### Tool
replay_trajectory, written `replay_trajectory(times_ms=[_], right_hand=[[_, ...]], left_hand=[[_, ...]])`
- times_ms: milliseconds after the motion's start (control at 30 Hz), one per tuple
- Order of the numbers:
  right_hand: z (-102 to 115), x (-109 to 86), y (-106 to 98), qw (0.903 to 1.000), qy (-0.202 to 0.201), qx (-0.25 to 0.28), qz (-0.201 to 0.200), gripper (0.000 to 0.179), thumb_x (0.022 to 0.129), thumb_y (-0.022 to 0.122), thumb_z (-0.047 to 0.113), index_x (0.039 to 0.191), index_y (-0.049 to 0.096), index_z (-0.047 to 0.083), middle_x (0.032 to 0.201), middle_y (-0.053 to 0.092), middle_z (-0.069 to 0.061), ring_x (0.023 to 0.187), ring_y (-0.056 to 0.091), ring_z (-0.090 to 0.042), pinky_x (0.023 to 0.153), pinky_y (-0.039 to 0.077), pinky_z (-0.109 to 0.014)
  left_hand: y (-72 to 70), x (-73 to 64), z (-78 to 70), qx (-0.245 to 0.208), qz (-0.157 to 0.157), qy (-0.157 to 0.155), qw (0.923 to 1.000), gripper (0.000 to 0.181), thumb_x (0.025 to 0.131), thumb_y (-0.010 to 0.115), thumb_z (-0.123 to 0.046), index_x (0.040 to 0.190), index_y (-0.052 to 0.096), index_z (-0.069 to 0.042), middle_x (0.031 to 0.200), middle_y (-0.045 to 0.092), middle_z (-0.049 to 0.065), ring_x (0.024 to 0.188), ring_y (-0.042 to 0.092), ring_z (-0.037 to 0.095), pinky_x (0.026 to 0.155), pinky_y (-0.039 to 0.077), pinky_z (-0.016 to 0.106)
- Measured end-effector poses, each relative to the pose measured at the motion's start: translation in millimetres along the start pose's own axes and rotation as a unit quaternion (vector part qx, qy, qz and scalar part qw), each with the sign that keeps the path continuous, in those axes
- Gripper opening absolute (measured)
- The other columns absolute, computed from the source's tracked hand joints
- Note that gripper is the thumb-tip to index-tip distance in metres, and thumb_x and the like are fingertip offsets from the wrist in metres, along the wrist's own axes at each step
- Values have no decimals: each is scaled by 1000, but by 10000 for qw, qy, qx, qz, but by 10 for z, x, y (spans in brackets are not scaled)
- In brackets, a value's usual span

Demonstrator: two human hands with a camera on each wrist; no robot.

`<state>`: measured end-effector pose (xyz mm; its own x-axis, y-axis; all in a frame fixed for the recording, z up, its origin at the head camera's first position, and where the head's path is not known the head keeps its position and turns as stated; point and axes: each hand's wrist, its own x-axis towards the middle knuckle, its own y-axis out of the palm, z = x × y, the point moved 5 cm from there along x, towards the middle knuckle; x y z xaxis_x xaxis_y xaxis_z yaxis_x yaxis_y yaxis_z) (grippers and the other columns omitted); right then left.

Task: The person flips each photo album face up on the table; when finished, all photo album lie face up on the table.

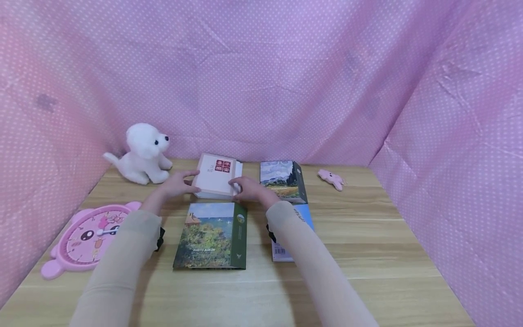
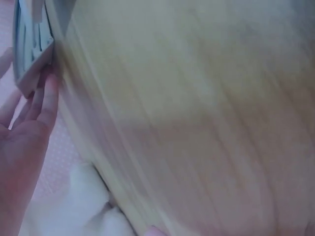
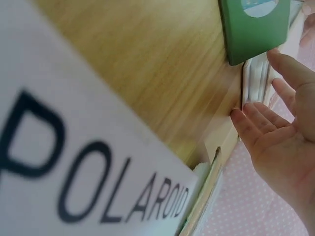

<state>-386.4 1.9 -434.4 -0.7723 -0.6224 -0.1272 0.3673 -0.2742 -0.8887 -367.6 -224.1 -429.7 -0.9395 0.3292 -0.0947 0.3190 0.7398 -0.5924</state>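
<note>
1. Head view: pink-cover photo album [image 1: 215, 181] w/ red seal label lies at the back of the wooden table [image 1: 367, 236], just behind the green "PHOTO ALBUM" book [image 1: 212, 236]. It sits between both hands. Left hand [image 1: 177, 184] touches the album's left edge, fingers fairly straight, thumb up on the cover. Right hand [image 1: 249, 188] is at its right front corner, fingers reaching onto the page edge; firm grip or just a touch, can't tell. Relative to the pink album: painting-cover album [image 1: 283, 180] just right, blue Polaroid album [image 1: 292, 236] right and nearer, partly under the right forearm; white plush dog [image 1: 140, 153] left; pink clock [image 1: 87, 236] left and near; small pink plush [image 1: 332, 178] far right.

2. Left wrist view, blurry: left hand [image 2: 22, 142] w/ straight fingers [image 2: 49, 98] pressed flat vs the pink album's corner [image 2: 32, 54]; nothing curled round it.

3. Right wrist view: right hand [image 3: 280, 132] spread, palm open, fingertips [image 3: 238, 118] touching the album's page stack [image 3: 256, 78], just beside the green book's corner [image 3: 253, 27]. "POLAROID" cover [image 3: 83, 167] fills the near side.
</note>
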Motion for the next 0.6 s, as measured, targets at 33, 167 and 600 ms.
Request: replay_trajectory(times_ms=[33, 167, 600], right_hand=[[-1, -5, -4, 10000, 1, 14, 18, 57, 88, 68, 25, 139, 47, 15, 133, 52, -7, 112, 51, -19, 94, 46, -32], [-9, -46, -42, 9997, 88, 203, 108, 61, 87, 68, 25, 141, 43, 14, 126, 56, -10, 109, 54, -22, 94, 47, -34], [-44, -300, -454, 9980, 105, 546, -308, 68, 87, 68, 29, 145, 36, 14, 149, 37, -7, 137, 33, -28, 113, 29, -45]], left_hand=[[0, -3, -16, 75, 4, 3, 10000, 77, 86, 69, -20, 147, 27, 0, 148, 27, 30, 126, 42, 45, 104, 38, 51], [-3, -1, -64, 451, 10, 1, 9990, 78, 85, 70, -21, 146, 28, 2, 141, 36, 32, 124, 44, 45, 103, 40, 52], [-38, 76, -356, 1196, -390, 473, 9909, 76, 86, 69, -34, 146, 32, -6, 150, 27, 25, 132, 31, 48, 106, 28, 63]])
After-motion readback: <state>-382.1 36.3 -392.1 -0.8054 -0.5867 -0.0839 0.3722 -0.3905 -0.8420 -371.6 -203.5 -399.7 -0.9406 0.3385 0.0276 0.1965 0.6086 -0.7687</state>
